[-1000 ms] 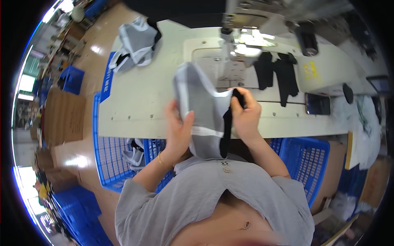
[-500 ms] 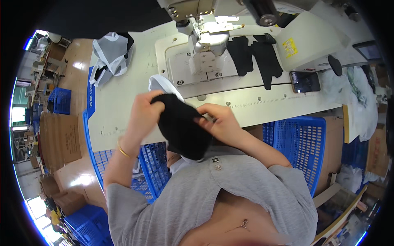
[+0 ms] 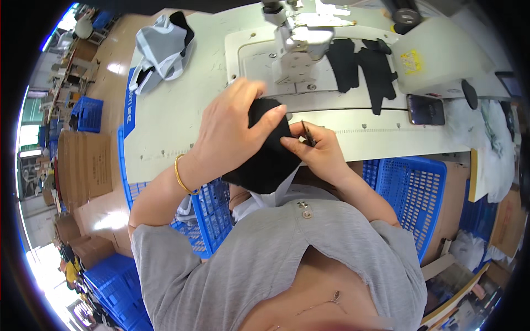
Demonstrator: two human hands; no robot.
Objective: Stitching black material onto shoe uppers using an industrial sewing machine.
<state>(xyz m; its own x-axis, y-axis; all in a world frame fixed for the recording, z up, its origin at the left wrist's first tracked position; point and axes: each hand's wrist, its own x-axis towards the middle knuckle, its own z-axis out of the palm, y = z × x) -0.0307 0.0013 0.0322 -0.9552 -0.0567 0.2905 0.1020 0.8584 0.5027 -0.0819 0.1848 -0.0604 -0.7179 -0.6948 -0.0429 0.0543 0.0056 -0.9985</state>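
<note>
Over the near edge of the sewing table (image 3: pixel 171 122), my left hand (image 3: pixel 232 124) arches across the black fabric panel (image 3: pixel 268 165), thumb on top, fingertips blurred; whether it grips, I cannot tell. My right hand (image 3: pixel 320 149) curls nearly closed around a small dark tool (image 3: pixel 307 133), perhaps thread snips, its thumb at the panel's right edge. Best, I judge, to hold the cloth taut, tool tip clear. Beyond stands the sewing machine (image 3: pixel 298 63), black cut pieces (image 3: pixel 378 80) to its right.

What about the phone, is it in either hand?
No: the phone lies on the white table, apart from the left hand and the right hand, which are both at the black fabric.
</note>
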